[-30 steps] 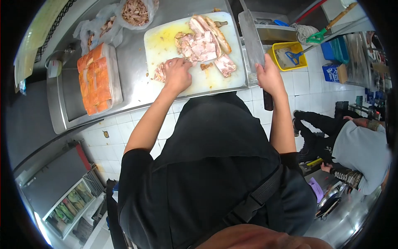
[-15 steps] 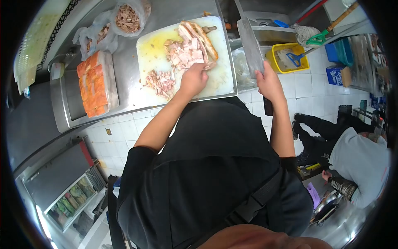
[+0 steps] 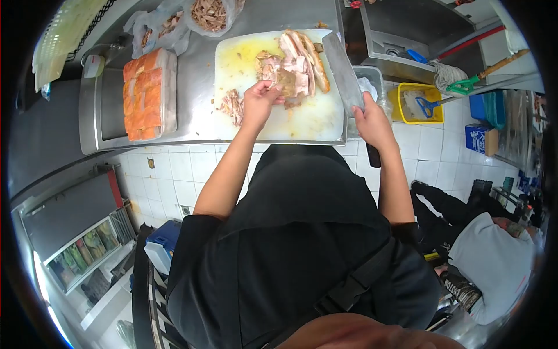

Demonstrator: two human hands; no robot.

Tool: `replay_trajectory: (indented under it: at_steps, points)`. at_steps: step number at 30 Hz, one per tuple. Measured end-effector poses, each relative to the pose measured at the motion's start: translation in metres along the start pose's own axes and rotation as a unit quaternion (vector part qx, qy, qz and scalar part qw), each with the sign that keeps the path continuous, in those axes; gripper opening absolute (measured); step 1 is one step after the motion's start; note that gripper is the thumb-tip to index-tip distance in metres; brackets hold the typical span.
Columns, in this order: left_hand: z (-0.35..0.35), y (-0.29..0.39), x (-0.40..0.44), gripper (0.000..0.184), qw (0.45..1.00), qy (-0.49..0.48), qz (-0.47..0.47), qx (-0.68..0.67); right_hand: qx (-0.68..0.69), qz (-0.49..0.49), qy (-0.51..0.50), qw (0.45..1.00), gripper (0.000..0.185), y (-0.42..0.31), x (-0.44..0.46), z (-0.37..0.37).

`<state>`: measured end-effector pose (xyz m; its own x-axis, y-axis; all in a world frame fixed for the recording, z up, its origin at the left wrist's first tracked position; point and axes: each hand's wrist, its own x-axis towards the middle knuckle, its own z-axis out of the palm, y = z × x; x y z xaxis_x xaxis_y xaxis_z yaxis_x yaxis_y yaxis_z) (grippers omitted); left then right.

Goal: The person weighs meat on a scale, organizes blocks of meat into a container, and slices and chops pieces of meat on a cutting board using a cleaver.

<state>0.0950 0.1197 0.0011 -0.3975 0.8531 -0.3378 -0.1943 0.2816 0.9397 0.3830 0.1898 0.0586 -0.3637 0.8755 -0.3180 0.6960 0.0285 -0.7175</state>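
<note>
My left hand (image 3: 259, 106) is over the white cutting board (image 3: 319, 125), its fingers closed on the edge of a thin slice of meat (image 3: 285, 85) that looks blurred by motion. Beyond it lie sliced pale meat (image 3: 301, 72) and a longer piece with a browned rind (image 3: 317, 65). A small heap of chopped meat (image 3: 232, 107) rests on the board's left side, close to my left wrist. My right hand (image 3: 374, 124) grips a cleaver (image 3: 344, 71) by its dark handle, the broad blade pointing away from me over the board's right edge.
Left of the board stands a clear container of orange-brown slabs (image 3: 144, 96). Plastic bags of cut meat (image 3: 209, 14) lie at the back of the steel counter (image 3: 195, 87). A sink (image 3: 395, 49) and a yellow bucket (image 3: 418, 119) are on the right. Another person (image 3: 491, 262) is at lower right.
My left hand has lifted from the meat pile with a slice and shifted left relative to the board. The cleaver stays in my right hand, now nearer the board. The camera view has shifted.
</note>
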Motion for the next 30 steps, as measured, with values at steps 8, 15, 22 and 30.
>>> replay_trajectory:
  at_steps: [8,15,22,30]
  points:
    - [-0.039,0.031,-0.004,0.007,0.991,-0.027,-0.01,-0.133,-0.012,-0.016,-0.048,0.999,0.027,-0.007,-0.009,0.004]
    - [-0.06,-0.005,-0.018,0.033,0.911,-0.119,0.032,0.394,-0.023,-0.028,-0.159,0.987,0.029,-0.004,-0.024,0.026]
    - [-0.026,-0.011,-0.056,0.049,0.832,-0.093,0.08,0.541,-0.094,-0.05,-0.176,0.979,0.026,-0.017,-0.032,0.062]
    - [-0.011,-0.015,-0.067,0.059,0.798,-0.081,0.1,0.589,-0.211,-0.088,-0.139,0.963,0.021,-0.037,-0.032,0.053]
